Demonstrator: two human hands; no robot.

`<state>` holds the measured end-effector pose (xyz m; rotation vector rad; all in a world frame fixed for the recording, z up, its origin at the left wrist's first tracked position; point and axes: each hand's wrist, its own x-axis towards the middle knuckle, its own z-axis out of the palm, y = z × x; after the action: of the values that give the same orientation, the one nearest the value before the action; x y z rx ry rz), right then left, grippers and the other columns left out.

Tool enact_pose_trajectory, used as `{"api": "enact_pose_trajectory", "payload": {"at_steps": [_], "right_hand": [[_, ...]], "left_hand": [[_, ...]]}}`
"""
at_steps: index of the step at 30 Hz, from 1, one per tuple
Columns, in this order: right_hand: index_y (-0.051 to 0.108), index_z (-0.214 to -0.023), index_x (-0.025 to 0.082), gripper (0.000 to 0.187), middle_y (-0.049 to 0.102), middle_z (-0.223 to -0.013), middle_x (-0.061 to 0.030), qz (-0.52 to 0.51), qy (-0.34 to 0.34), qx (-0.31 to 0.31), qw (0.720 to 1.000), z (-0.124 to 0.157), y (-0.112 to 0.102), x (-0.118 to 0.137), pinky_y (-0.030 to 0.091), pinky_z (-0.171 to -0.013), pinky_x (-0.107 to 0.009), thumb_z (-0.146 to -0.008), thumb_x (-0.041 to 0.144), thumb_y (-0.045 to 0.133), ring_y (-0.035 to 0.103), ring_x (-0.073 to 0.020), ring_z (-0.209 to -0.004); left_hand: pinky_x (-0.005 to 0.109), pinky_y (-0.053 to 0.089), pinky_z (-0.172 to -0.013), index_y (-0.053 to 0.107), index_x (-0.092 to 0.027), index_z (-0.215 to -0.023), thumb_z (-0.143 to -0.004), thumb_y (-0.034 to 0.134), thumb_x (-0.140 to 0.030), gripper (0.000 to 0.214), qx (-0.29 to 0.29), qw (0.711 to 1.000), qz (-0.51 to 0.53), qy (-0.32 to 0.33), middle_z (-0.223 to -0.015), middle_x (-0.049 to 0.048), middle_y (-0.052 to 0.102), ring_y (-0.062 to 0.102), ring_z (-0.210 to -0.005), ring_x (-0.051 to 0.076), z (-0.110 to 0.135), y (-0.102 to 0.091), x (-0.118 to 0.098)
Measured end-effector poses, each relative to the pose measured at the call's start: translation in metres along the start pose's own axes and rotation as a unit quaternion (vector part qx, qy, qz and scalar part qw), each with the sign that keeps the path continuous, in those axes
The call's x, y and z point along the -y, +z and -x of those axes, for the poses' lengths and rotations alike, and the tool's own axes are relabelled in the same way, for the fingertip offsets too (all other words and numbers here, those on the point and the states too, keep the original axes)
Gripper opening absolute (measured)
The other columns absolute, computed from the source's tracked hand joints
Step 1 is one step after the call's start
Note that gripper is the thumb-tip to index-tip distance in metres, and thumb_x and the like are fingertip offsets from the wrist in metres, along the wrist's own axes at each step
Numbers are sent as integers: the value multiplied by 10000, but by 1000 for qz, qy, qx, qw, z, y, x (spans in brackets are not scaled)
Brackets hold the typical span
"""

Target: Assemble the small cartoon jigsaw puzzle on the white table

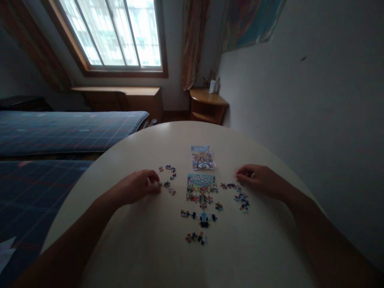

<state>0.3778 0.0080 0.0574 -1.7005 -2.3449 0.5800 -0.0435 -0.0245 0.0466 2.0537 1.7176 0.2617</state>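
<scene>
My left hand (139,186) rests at the left cluster of puzzle pieces (173,176), thumb and curled fingers slightly apart beside a small piece. On the other side, my right hand (259,179) has its fingertips drawn together in a pinch over the top of the right cluster of puzzle pieces (241,197); anything between them is too small to make out. Between my hands lies a partly assembled jigsaw puzzle (202,186) with a light blue top and ragged lower edge. Below it are a joined blue character section (204,217) and a loose piece (219,206).
A printed picture sheet (203,157) lies beyond the puzzle on the round white table (144,244). More puzzle pieces (196,238) are grouped near me. A bed with a plaid mattress (72,128) stands left, and a wall (324,108) rises close on the right.
</scene>
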Motion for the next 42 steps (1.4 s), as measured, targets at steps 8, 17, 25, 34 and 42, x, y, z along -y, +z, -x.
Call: {"api": "enact_pose_trajectory", "payload": {"at_steps": [8,17,25,34,42], "right_hand": [[708,-928,211,286,726,-870,-73,-1,1,2,1000,0,1,0,482,-691,-318,-875,431,533,648,-210,-763],[711,-930,206,269,728,-865,-74,-5,1,-1,1000,0,1,2,483,-685,-316,-877,411,545,646,-207,-758],[709,-939,202,276,724,-871,-72,-7,-10,0,1000,1,2,3,474,-688,-309,-886,411,537,644,-202,-759],[711,-930,191,243,714,-864,-75,-22,-14,-2,1000,2,2,4,457,-686,-299,-895,379,560,637,-196,-756],[715,-936,189,236,714,-852,-70,-25,-16,-6,1000,2,3,5,446,-676,-293,-898,373,572,636,-191,-743]], "left_hand": [[282,471,-623,722,-228,-858,-785,591,-407,233,-19,1000,-16,6,-784,38,709,644,-683,197,-4,1,3],[420,426,-1024,684,-212,-1187,-889,563,-453,402,-164,983,-55,57,-1227,102,643,564,-1131,282,-27,23,2],[440,445,-1002,756,-249,-1039,-889,580,-434,296,-180,979,-69,71,-1115,85,685,590,-1039,288,-43,32,1],[435,436,-997,735,-221,-976,-891,534,-363,261,-171,981,-43,79,-1093,78,701,595,-1044,287,-45,35,0],[395,490,-914,683,-213,-961,-855,569,-343,203,-174,983,3,59,-975,74,715,623,-1010,272,-40,34,-1]]}}
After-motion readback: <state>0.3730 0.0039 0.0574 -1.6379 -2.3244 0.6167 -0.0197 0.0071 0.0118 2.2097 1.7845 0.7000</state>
